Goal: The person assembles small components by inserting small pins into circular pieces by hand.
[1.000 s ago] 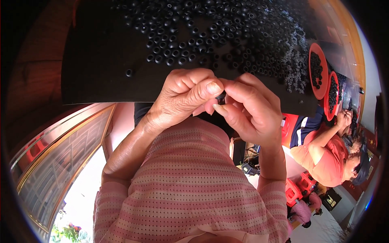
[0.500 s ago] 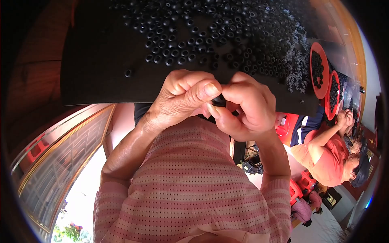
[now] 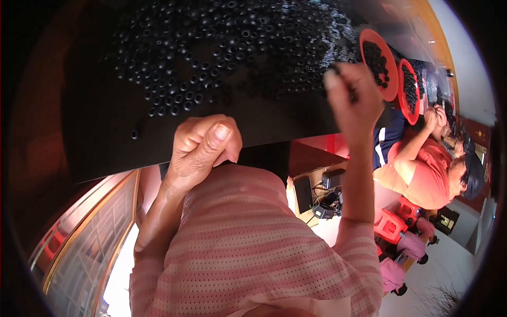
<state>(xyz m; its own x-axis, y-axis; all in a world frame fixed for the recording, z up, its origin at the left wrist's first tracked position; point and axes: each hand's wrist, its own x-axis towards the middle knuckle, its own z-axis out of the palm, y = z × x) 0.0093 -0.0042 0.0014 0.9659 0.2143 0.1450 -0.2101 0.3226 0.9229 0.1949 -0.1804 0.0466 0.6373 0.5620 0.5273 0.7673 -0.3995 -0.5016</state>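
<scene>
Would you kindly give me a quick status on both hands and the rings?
Left hand fisted at black table's edge. Right hand over pile of black rings, pinching something small and dark. Nothing blocking it.

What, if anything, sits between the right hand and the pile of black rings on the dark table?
Nothing visible. The right hand is raised at the near edge of the black rings, with only bare dark table around. The left hand rests closed, off to the side.

black rings crowd the far table; its near strip lies bare, two red dishes flanking right.
</scene>
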